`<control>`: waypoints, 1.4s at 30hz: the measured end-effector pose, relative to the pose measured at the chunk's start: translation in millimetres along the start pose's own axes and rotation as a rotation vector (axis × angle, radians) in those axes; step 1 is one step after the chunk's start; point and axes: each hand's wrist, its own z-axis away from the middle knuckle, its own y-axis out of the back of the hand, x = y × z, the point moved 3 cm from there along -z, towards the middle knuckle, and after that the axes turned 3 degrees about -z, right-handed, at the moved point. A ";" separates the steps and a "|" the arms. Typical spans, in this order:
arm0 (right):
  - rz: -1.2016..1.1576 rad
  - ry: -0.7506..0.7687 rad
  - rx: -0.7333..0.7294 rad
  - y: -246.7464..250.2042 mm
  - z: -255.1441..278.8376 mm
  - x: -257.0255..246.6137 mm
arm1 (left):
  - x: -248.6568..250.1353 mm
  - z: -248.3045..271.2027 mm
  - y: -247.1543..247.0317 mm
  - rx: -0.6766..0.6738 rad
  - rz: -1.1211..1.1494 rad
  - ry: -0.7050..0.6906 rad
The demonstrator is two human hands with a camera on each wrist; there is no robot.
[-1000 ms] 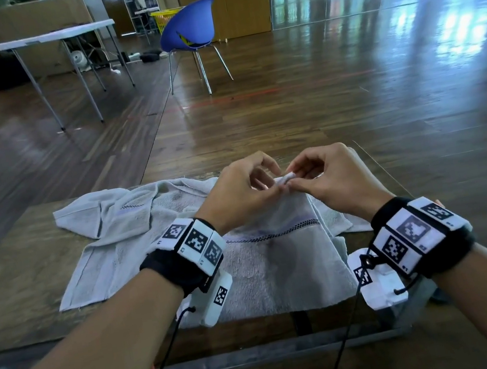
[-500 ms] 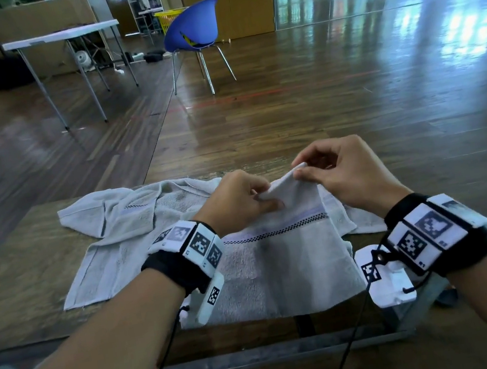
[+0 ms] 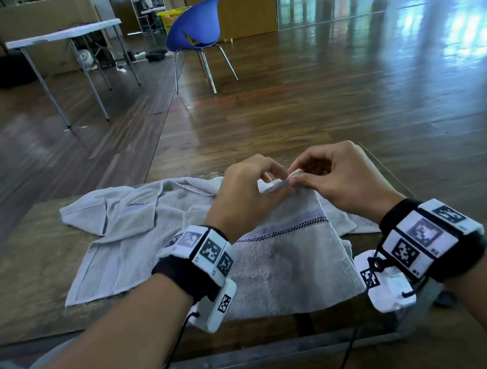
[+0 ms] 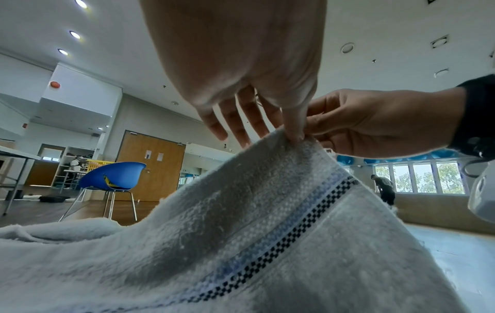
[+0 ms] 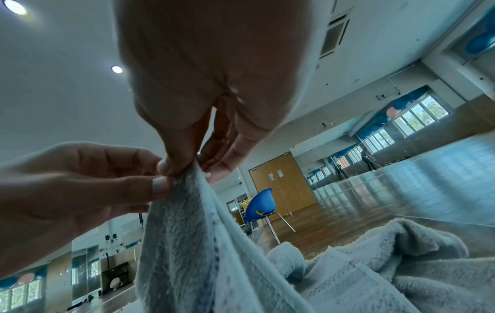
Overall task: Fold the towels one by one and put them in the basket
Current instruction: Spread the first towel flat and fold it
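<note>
Pale grey towel (image 3: 284, 261) – checkered stripe, corner lifted off table.

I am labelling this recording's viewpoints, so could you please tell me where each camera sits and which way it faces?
Head: worn on the head, looking forward and down at the brown wooden table; both forearms, left hand and right hand show.
Left wrist: under the left hand, looking along its fingers up the pale grey checker-striped towel.
Right wrist: under the right hand, looking along its fingers; the left hand shows too.
Shared: every view shows both hands pinching one towel corner, and the blue plastic chair.
</note>
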 end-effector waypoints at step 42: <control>0.122 -0.355 0.050 64.5 15.0 65.6 | -90.0 22.2 76.5 -0.246 -0.342 0.246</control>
